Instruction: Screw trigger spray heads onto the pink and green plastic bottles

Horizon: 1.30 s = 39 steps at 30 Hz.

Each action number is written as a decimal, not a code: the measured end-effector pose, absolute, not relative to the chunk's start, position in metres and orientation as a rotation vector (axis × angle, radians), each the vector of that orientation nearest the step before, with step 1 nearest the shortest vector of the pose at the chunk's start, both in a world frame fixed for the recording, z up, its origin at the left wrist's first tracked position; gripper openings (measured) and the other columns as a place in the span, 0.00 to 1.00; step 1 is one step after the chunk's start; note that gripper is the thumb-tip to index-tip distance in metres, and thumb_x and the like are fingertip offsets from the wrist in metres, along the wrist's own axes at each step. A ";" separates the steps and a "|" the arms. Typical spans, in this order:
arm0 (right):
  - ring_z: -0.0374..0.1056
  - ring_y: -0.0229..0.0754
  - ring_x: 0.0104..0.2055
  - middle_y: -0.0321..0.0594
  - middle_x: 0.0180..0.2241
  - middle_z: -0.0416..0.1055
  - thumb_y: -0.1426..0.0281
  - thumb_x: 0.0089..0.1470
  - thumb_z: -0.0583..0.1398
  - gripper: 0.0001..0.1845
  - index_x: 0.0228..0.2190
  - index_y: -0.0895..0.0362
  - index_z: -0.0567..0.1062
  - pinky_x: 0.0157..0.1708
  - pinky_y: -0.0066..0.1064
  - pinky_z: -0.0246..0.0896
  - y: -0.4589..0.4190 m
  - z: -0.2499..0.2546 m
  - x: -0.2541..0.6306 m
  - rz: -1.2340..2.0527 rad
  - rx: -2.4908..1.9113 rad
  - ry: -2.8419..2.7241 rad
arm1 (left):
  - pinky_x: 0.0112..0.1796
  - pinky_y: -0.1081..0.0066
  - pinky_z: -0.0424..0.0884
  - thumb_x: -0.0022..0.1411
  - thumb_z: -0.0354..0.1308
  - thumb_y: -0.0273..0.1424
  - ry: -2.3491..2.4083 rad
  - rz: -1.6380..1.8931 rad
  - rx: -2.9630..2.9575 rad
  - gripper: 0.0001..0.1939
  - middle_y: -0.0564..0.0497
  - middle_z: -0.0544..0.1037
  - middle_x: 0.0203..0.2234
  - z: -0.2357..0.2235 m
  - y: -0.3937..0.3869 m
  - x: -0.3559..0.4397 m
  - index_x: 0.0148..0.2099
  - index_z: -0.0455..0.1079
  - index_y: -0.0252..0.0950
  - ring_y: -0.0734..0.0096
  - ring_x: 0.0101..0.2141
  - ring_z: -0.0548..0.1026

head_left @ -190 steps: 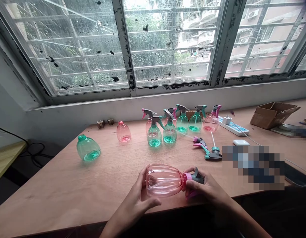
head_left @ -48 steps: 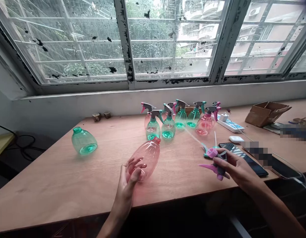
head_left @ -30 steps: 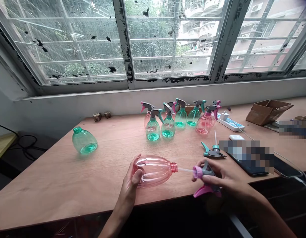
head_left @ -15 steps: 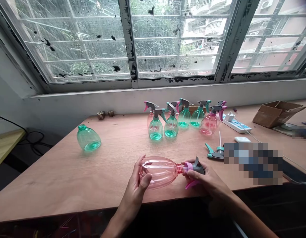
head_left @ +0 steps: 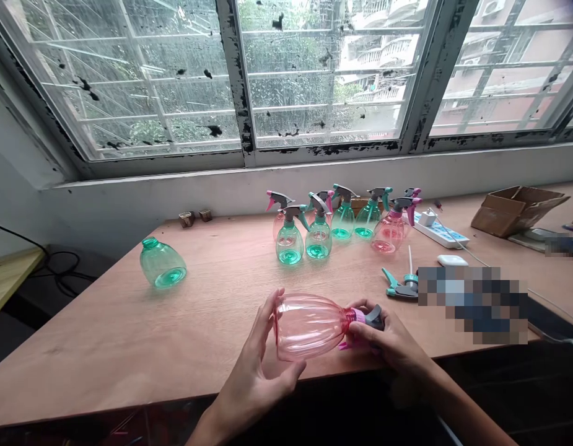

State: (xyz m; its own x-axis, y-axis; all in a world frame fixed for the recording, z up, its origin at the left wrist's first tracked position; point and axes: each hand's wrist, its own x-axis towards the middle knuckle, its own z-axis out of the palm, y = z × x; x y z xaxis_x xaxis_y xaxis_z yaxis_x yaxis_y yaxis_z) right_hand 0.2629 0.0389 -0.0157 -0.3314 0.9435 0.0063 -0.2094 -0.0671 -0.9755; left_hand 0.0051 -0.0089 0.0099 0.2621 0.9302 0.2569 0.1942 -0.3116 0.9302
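A pink clear plastic bottle [head_left: 310, 327] lies sideways in the air above the near part of the table, its base to the left. My left hand [head_left: 262, 359] spans the base, fingers along the upper edge and thumb at the lower edge. At the neck, my right hand [head_left: 379, 331] is closed around a spray head [head_left: 373, 317] with a grey top, pink collar and pink trigger. The collar sits over the bottle's neck; whether it is threaded tight I cannot tell. My right fingers partly hide the trigger.
Several spray bottles [head_left: 318, 238], green and pink, stand towards the wall. A headless green bottle [head_left: 161, 265] is at the left. A green-and-grey spray head [head_left: 401, 286] lies beside a pixelated patch. Farther right are a power strip [head_left: 441, 232], white case [head_left: 452, 261] and cardboard box [head_left: 511, 214].
The bottle has moved right and turned about its length, and its neck now meets the spray head's collar. My left thumb has slid off the bottle's side to its lower edge.
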 end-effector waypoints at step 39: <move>0.77 0.43 0.30 0.33 0.30 0.75 0.61 0.52 0.70 0.16 0.37 0.56 0.74 0.36 0.36 0.76 0.030 -0.006 0.262 1.558 -0.930 -1.407 | 0.64 0.51 0.54 0.60 0.67 0.35 1.025 1.003 1.426 0.51 0.45 0.46 0.72 0.007 -0.005 0.003 0.73 0.37 0.51 0.49 0.65 0.58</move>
